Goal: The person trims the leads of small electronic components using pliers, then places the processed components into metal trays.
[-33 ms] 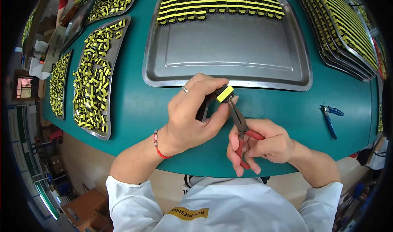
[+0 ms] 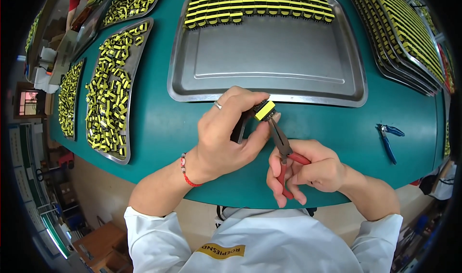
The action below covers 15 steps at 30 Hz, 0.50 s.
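Between the thumb and fingertips of my left hand (image 2: 224, 128) is a small transformer (image 2: 264, 110), yellow-taped with a black body and metal pins. A dark flat piece (image 2: 239, 131) shows inside the curl of that hand; what it is I cannot make out. My right hand (image 2: 308, 169) is closed round the red handles of long-nose pliers (image 2: 282, 143). The pliers' tips touch or nearly touch the pins on the transformer's near side. Both hands are just in front of the near rim of a metal tray (image 2: 269, 92), where rows of similar transformers (image 2: 260, 6) stand along the far side.
To the left, another metal tray (image 2: 126, 143) holds loose yellow-and-black transformers in a heap, with more such trays beside and behind it. Stacked trays of lined-up transformers (image 2: 404, 37) stand at the far right. Blue-handled cutters (image 2: 388, 140) lie on the green table (image 2: 337, 128).
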{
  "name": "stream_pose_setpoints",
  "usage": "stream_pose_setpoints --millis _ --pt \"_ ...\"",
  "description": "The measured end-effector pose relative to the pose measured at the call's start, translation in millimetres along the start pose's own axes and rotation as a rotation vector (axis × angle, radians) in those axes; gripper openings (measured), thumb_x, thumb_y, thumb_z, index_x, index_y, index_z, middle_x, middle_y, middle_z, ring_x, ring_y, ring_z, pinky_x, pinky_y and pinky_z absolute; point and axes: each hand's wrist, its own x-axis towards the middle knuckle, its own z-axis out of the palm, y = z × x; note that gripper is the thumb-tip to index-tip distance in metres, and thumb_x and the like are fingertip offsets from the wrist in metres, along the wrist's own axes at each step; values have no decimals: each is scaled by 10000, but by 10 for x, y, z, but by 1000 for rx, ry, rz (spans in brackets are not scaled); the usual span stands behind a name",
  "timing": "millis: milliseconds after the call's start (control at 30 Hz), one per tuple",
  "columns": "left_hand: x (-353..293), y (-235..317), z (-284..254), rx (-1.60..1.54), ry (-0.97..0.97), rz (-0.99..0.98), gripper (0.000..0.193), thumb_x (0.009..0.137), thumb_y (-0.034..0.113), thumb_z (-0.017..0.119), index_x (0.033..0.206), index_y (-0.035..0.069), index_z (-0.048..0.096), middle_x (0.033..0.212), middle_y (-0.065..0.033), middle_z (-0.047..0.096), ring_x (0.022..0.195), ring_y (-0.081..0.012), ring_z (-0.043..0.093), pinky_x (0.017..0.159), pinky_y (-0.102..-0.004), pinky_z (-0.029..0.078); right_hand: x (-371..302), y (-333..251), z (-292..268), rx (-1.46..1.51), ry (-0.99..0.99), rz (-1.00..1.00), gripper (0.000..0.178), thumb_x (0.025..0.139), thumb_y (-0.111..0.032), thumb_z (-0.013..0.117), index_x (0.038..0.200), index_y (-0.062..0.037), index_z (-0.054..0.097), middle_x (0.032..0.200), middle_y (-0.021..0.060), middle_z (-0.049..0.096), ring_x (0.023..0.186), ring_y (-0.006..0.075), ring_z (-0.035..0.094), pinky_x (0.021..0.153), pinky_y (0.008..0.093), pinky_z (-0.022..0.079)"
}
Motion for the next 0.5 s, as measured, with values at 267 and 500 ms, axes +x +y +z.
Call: stream_pose_setpoints --millis 267,500 --pt "-13 32 15 -26 -13 -81 342 729 -113 722 1048 -53 615 841 -110 638 696 -160 587 590 -250 469 -9 -10 19 56 74 -14 379 649 94 374 1002 21 493 788 209 606 579 265 615 390 269 336" --pt "-29 11 22 15 -23 8 381 717 -152 644 1084 -56 607 839 -131 621 701 -207 592 572 -258 465 -24 -46 31 87 125 49 380 620 101 367 965 22 503 702 196 580 520 256 566 372 270 266"
